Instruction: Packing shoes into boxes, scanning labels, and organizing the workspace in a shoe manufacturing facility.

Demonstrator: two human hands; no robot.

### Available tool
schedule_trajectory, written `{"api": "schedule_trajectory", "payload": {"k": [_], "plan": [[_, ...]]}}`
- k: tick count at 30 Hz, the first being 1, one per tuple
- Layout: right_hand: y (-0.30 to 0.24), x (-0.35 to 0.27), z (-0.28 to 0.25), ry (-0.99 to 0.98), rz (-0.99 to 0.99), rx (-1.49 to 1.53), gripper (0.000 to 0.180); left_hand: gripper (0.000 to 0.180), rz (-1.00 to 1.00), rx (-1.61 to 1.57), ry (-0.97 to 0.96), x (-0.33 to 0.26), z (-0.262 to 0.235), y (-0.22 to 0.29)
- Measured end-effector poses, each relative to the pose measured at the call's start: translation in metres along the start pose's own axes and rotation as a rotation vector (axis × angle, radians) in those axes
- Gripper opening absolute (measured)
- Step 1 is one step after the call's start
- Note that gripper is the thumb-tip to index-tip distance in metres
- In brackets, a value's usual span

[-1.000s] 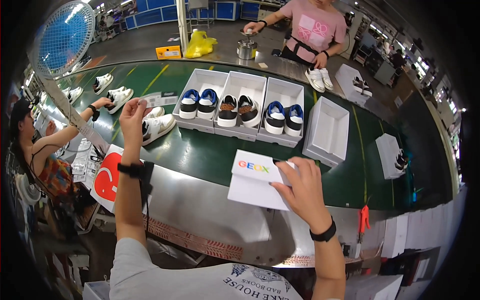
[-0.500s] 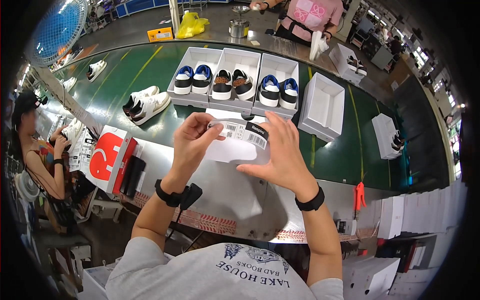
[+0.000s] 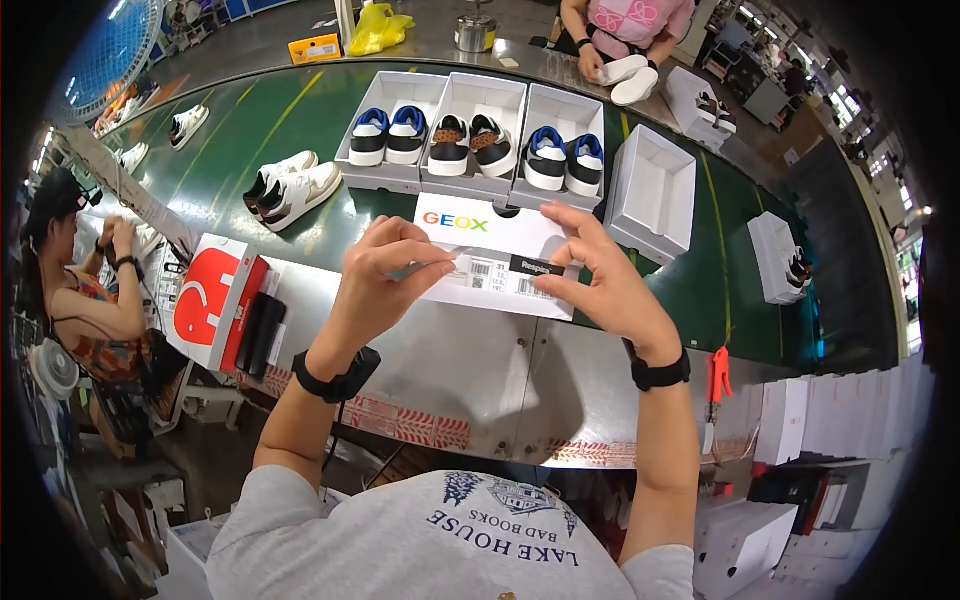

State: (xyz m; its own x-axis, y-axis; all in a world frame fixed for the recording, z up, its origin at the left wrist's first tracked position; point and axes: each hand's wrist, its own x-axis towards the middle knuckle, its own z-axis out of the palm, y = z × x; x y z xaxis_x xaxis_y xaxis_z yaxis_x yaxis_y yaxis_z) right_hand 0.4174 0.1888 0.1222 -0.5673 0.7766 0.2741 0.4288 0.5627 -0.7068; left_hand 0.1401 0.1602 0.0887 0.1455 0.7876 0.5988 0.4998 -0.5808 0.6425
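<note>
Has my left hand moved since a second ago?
Yes. Against the leftmost open shoebox, your left hand has moved right and nearer to you, from left of it to in front of it.

The white box (image 3: 515,238) had bright letters, the sticker (image 3: 498,278) had tiny words, numbers and stripes, and the grey shirt (image 3: 420,550) had dark blue words.

The left hand (image 3: 375,285) pinches a label (image 3: 497,274) along the side of a white lid (image 3: 520,228); the right hand (image 3: 622,295) touches the lid; beyond, three open boxes (image 3: 476,186) hold shoes (image 3: 446,146).
</note>
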Motion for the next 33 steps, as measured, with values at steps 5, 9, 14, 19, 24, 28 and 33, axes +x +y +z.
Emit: {"api": "schedule_trajectory", "payload": {"k": [5, 9, 14, 19, 24, 28, 33], "plan": [[0.001, 0.002, -0.002, -0.080, 0.050, 0.018, 0.022, 0.020, -0.004, -0.038, -0.126, -0.003, -0.006, -0.014], [-0.001, 0.004, 0.000, -0.095, 0.055, 0.005, 0.022, 0.021, -0.027, -0.065, -0.180, -0.005, -0.008, -0.018], [0.000, 0.003, 0.001, -0.081, 0.041, -0.020, 0.022, 0.022, -0.032, -0.096, -0.211, -0.005, -0.009, -0.020], [0.003, 0.001, -0.001, -0.081, 0.031, -0.022, 0.022, 0.023, -0.022, -0.125, -0.210, -0.005, -0.005, -0.022], [0.007, 0.000, -0.001, -0.077, 0.017, -0.036, 0.022, 0.021, -0.006, -0.092, -0.199, -0.005, -0.003, -0.020], [0.013, -0.001, 0.000, -0.078, -0.006, -0.033, 0.023, 0.021, -0.041, -0.100, -0.207, -0.004, -0.001, -0.018], [0.012, -0.003, -0.001, -0.071, -0.002, -0.020, 0.027, 0.018, -0.039, -0.083, -0.204, -0.002, 0.003, -0.015]]}}
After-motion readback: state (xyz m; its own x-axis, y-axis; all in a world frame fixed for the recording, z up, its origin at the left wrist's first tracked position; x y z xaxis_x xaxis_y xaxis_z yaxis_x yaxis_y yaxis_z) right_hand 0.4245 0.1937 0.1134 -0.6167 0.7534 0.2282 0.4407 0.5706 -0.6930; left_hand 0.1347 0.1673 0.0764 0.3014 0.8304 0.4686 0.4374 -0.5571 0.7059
